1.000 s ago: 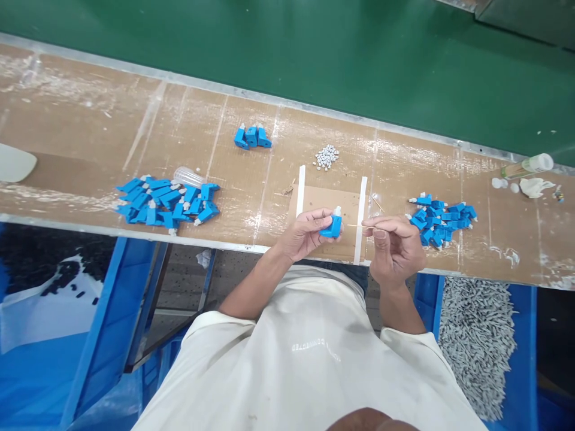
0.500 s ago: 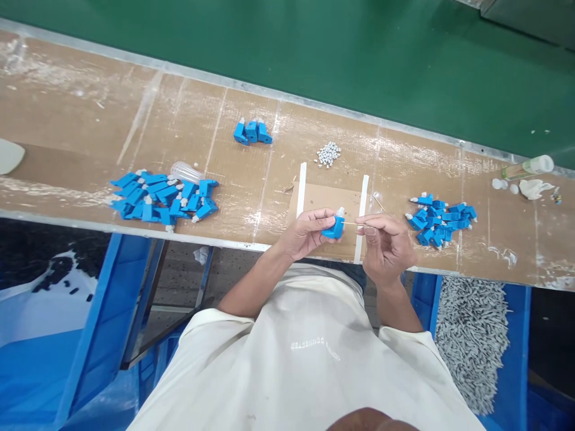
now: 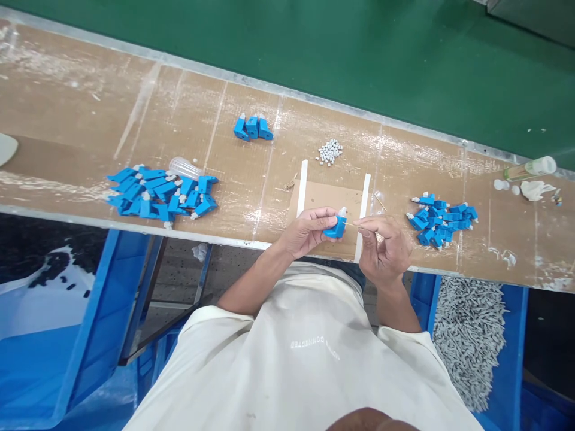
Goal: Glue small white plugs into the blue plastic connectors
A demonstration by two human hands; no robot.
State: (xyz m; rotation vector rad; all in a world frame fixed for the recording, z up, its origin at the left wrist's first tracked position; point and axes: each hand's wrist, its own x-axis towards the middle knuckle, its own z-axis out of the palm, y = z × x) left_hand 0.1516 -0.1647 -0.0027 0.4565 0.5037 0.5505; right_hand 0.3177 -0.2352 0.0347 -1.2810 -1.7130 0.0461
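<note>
Between the thumb and fingers of my left hand (image 3: 309,232) is a blue plastic part (image 3: 335,227) with a whitish tip pointing away from me. My right hand (image 3: 384,244) pinches a thin wooden toothpick (image 3: 351,224). Its far end meets the right side of the blue part; I cannot tell how deep it goes. Both hands are over a cardboard sheet (image 3: 332,194) marked by two white tape strips. Past the sheet lies a small heap of grey-white pellets (image 3: 330,152). Another toothpick (image 3: 380,202) rests just beyond my right hand.
Blue parts lie in a left pile (image 3: 155,193), a right pile (image 3: 442,220) and a trio (image 3: 253,127) at the back. A clear plastic cup (image 3: 185,168) touches the left pile. A toothpick container (image 3: 530,168) lies far right. Below the table edge stands a bin of grey pieces (image 3: 469,341).
My right hand has moved slightly left, toward the blue part, and less of the toothpick shows between them. The left hand keeps its hold. The view has shifted a little.
</note>
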